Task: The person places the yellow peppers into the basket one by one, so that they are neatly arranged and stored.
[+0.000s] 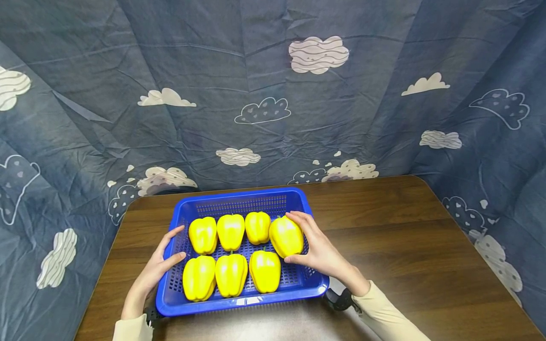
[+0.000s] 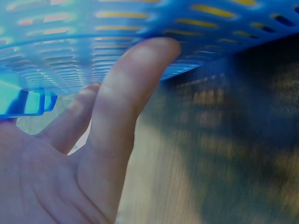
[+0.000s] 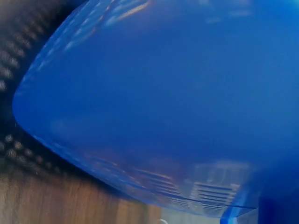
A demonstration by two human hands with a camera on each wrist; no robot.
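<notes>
A blue plastic basket [image 1: 239, 303] with slotted walls holds several yellow bell peppers in two rows. At the back row's right end, my right hand [image 1: 322, 251] grips a yellow bell pepper [image 1: 286, 237], thumb in front and fingers behind. Whether that pepper touches the basket floor, I cannot tell. My left hand [image 1: 155, 267] is at the basket's left rim, thumb and forefinger extended and spread apart over it. In the left wrist view the straight thumb [image 2: 135, 79] lies against the slotted blue plastic. Only the basket's blue outside fills the right wrist view; the right hand is out of sight there.
The basket stands on a brown wood-grain table [image 1: 384, 237], left of its middle, and bare tabletop extends to the right. A dark blue curtain [image 1: 264, 71] with a cloud pattern hangs behind and along both sides. Dark wrist gear [image 1: 339, 299] sits close to the basket's front right corner.
</notes>
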